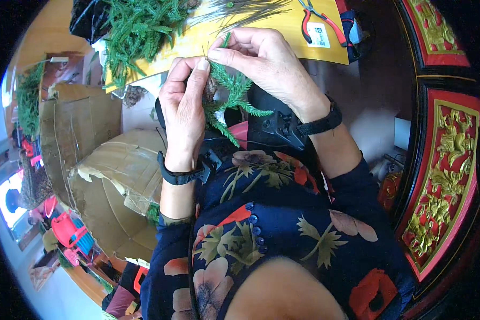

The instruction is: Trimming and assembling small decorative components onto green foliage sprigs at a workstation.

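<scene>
Close together in front of my chest, both hands work on one green artificial pine sprig [234, 90]. My left hand [182, 101] is closed, thumb against fingers, around the sprig's upper stem. A thin dark wire [205, 50] sticks up by its thumb tip. My right hand [269, 64] is pinched shut at the sprig's top end, right beside the left fingertips. Below the fingers the sprig's needled branches hang down and to the right. A brown, rough part [210, 88] shows among them, partly covered by my left hand.
On the yellow tabletop [184, 48] lie a heap of green pine sprigs [144, 34], loose dark wires [245, 10] and red-handled pliers [325, 26]. An open cardboard box [112, 213] stands at my left. A carved red and gold panel [445, 176] rises at the right.
</scene>
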{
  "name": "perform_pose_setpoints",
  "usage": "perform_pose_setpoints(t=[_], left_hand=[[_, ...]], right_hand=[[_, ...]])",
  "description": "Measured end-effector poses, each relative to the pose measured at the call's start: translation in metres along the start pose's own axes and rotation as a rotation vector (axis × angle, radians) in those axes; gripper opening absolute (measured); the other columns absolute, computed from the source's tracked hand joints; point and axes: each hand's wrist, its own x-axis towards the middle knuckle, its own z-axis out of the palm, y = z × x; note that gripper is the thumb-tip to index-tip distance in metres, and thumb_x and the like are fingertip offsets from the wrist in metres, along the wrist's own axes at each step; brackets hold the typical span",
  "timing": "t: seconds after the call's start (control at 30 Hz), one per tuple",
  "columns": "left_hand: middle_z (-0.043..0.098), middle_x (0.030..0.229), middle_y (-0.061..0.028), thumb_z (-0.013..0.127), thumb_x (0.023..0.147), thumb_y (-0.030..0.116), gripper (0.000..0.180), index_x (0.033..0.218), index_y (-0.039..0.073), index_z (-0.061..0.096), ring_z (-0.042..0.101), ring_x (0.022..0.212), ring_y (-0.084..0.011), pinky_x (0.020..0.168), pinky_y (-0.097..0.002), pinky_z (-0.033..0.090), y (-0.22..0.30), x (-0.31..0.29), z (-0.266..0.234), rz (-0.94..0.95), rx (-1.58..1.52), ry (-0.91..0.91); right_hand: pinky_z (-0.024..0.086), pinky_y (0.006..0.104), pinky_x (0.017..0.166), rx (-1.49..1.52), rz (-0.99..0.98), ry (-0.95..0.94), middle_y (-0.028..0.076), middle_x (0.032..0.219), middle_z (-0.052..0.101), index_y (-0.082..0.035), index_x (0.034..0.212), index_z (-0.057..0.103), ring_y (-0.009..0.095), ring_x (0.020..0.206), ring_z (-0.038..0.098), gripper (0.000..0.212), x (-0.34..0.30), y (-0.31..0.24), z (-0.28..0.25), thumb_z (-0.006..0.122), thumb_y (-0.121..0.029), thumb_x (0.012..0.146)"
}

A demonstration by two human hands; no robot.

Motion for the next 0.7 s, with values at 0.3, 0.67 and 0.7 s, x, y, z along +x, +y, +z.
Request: perform_pose_setpoints(t=[0.3,0.67,0.7], left_hand=[[0.051,0.069,0.0045,0.054,0.091,0.015,0.015,0.089,0.002,0.061,0.042,0.062,-0.0022,0.058,-0.0162,0.034,0.011,-0.003,0.002,-0.087,-0.062,-0.049],[0.051,0.065,0.0032,0.055,0.088,0.01,0.009,0.088,0.003,0.06,0.041,0.055,-0.0043,0.053,-0.0182,0.032,0.02,0.011,-0.012,-0.321,-0.171,-0.252],[0.051,0.065,0.0032,0.055,0.088,0.01,0.009,0.088,0.003,0.06,0.041,0.055,-0.0043,0.053,-0.0182,0.032,0.021,0.01,-0.016,-0.316,-0.175,-0.263]], right_hand=[[0.041,0.0171,0.059,-0.117,-0.063,0.008,-0.004,0.076,0.057,-0.003,0.092,0.063,0.0,0.069,0.05,0.011,-0.002,-0.005,-0.005,0.062,-0.012,0.085],[0.044,0.0247,0.057,-0.367,-0.666,0.029,0.004,0.078,0.06,-0.004,0.086,0.066,0.014,0.064,0.057,0.01,0.009,-0.005,-0.016,0.067,-0.01,0.078],[0.044,0.0265,0.057,-0.422,-0.671,0.036,0.005,0.078,0.06,-0.004,0.085,0.066,0.016,0.064,0.057,0.01,0.005,-0.009,-0.015,0.067,-0.01,0.077]])
